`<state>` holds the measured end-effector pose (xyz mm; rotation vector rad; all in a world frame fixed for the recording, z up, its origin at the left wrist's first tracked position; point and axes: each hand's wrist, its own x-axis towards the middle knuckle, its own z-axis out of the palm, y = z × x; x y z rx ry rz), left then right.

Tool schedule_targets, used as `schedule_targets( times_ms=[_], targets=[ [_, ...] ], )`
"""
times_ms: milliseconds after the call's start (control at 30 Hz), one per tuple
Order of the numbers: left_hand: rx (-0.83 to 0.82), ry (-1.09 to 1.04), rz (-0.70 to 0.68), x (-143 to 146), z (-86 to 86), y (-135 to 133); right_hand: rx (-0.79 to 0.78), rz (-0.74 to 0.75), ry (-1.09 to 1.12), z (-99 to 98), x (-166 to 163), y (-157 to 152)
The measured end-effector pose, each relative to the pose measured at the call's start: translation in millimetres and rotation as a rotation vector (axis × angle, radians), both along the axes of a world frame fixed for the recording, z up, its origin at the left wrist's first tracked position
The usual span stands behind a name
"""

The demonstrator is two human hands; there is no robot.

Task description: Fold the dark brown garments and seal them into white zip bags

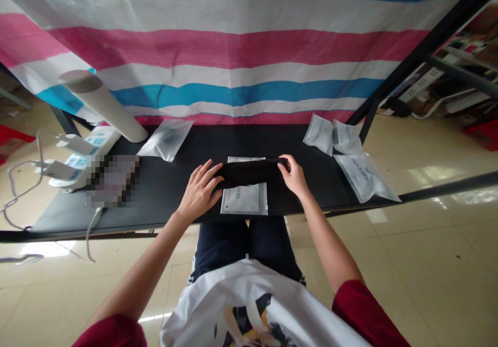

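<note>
A long, narrow piece of folded black cloth (249, 174) lies crosswise over a flat white zip bag (245, 202) in front of me. The bag has dark lettering, partly covered by the cloth. My left hand (200, 189) rests at the cloth's left end, fingers stretched and apart, fingertips touching its edge. At the other end, my right hand (292, 176) pinches the cloth between thumb and fingers. Both hands are just above the black tabletop (171, 191).
Several white zip bags lie around: one plump bag (166, 138) at back left, others (365, 177) at right. A white cylinder (105, 106), a power strip (72, 168) with plugged-in chargers and a blurred-out object (112, 181) with a cable occupy the left. Striped sheeting (241, 46) hangs behind.
</note>
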<state>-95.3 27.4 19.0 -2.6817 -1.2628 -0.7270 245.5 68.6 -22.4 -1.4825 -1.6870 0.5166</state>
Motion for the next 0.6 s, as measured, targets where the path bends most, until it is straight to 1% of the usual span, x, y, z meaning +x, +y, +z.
schedule_targets(
  times_ms=[100,167,200,233,300,367,433,500,600],
  targets=[
    [0.079,-0.001,-0.118,19.6,27.6,-24.8,0.040,-0.012,0.142,14.5,-11.0,23.0],
    [0.095,-0.007,-0.231,37.7,37.4,-47.1,0.033,0.064,0.180,22.4,-24.6,39.3],
    [0.088,-0.003,-0.282,47.6,38.1,-57.8,0.019,0.126,0.182,24.7,-33.3,46.6],
    [0.071,0.006,-0.299,57.5,35.9,-67.2,-0.004,0.200,0.174,25.4,-42.8,52.9],
    [0.011,0.051,-0.290,74.8,24.7,-79.7,-0.068,0.340,0.123,22.0,-62.2,62.2],
    [-0.085,0.111,-0.267,86.3,9.9,-83.9,-0.118,0.412,0.042,13.1,-78.3,66.8],
    [-0.188,0.146,-0.258,90.6,-3.2,-83.3,-0.134,0.412,-0.027,2.2,-87.9,68.0],
    [-0.267,0.144,-0.274,89.0,-12.6,-82.6,-0.126,0.400,-0.042,-7.3,-91.2,67.0],
    [-0.315,0.128,-0.335,81.0,-21.4,-84.9,-0.112,0.411,0.004,-16.1,-89.5,64.3]
  ],
)
